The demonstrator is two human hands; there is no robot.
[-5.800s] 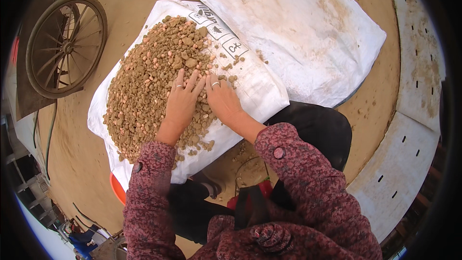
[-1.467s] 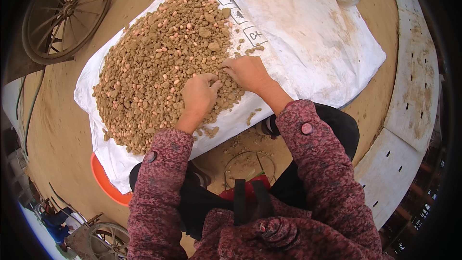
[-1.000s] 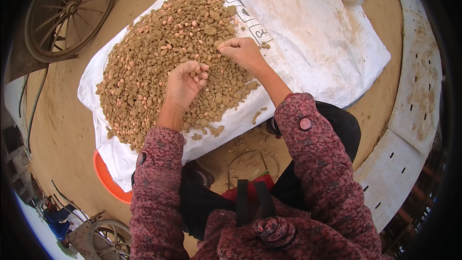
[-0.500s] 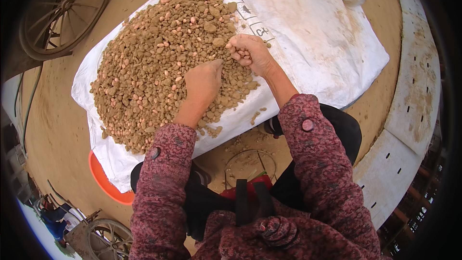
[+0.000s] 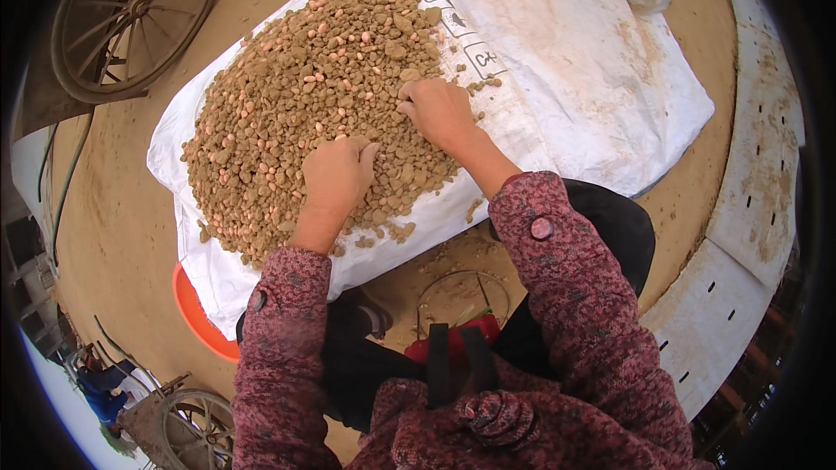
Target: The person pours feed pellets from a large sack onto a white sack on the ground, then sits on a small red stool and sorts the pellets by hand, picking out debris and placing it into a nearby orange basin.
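A broad heap of brown soil clods (image 5: 261,113) mixed with pink peanut kernels (image 5: 366,37) lies on a white woven sack (image 5: 575,78). My left hand (image 5: 336,176) is closed over the heap's near side, fingertips down among the clods and thumb along the side; what it pinches, if anything, is hidden. Higher up at the heap's right edge, my right hand (image 5: 442,113) is curled palm down, finger and thumb at the clods. Its palm, which showed several peanut kernels half a second ago, is turned out of sight.
An orange basin (image 5: 198,318) sits partly under the sack's left corner. Spoked cart wheels stand at the upper left (image 5: 138,9) and lower left (image 5: 200,435). A person in blue (image 5: 104,396) is at the far lower left. Pale perforated slabs (image 5: 749,209) line the right side.
My right hand has turned from palm showing to palm down, moving slightly down and left onto the clods. My left hand has shifted left and toward me. The view has shifted a little.
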